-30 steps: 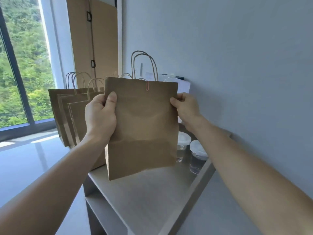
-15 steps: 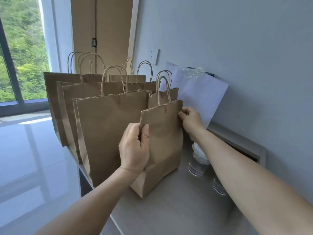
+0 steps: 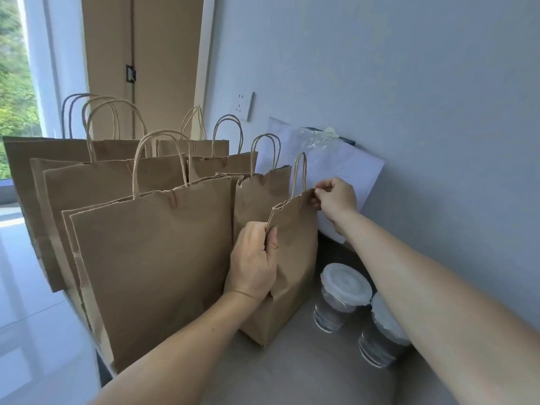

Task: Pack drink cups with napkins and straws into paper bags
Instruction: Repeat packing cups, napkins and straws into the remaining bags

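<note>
Presently, a row of large paper bags [image 3: 146,258] stands upright left of the left hand [image 3: 254,261], the nearest touching its knuckles. Between both hands stands a small paper bag [image 3: 295,258] on the counter [image 3: 306,375]. The left hand pinches its near top corner; the right hand [image 3: 336,200] pinches its far top edge. Below the right forearm, two lidded drink cups [image 3: 342,296] stand just beside the bag.

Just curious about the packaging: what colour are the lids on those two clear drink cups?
White, slightly translucent lids, seen best in the head view.
</note>
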A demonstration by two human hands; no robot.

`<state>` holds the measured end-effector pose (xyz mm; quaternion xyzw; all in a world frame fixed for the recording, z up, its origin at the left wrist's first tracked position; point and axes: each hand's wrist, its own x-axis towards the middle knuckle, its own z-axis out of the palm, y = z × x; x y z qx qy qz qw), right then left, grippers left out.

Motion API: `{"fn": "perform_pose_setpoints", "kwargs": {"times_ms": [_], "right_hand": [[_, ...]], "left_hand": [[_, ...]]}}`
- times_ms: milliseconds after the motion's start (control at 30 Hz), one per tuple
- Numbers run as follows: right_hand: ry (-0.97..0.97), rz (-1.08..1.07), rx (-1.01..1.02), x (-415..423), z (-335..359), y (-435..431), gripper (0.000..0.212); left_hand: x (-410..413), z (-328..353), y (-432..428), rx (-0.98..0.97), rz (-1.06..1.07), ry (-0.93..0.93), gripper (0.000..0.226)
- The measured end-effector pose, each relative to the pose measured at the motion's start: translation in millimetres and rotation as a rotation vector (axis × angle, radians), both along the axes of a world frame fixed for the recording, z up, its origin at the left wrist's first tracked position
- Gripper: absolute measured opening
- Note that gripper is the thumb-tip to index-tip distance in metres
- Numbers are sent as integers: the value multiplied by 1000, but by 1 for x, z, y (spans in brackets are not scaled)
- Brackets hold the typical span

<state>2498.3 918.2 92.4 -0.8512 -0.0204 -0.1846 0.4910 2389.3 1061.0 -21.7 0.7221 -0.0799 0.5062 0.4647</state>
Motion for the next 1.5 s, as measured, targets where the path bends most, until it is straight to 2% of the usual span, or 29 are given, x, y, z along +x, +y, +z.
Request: {"fn": "perform_pose_setpoints", "kwargs": {"times_ms": [300, 433, 567, 633, 700, 800, 1033, 1133, 1267, 1500], "right_hand": [[-15, -34, -71, 4, -1, -9, 25], [1, -7, -69, -5, -6, -13, 14], [-25, 30, -149, -26, -7, -21, 32], [-48, 54, -216, -40, -9, -29, 41], [-53, 78, -279, -55, -12, -41, 49], [-28, 93, -341, -80, -18, -63, 55], [-6, 72, -599, -152, -23, -143, 62], [20, 27, -657, -189, -24, -191, 65], [48, -34, -634, -243, -28, -264, 64], [185, -173, -565, -335, -50, -395, 66]], "left_hand": [[11, 3, -9, -35, 13, 0, 25], [1, 5, -10, -22, 9, 40, 29], [-14, 17, -13, -31, 61, 128, 29], [-20, 26, -17, -11, 145, 131, 50], [-27, 34, -23, 96, 255, 84, 66], [-39, 44, -40, 326, 335, 88, 74], [-67, 55, -113, 721, 171, 491, 72], [-88, 63, -155, 782, 120, 599, 63], [-124, 73, -217, 859, 56, 631, 54], [-180, 71, -332, 997, -67, 646, 61]]}}
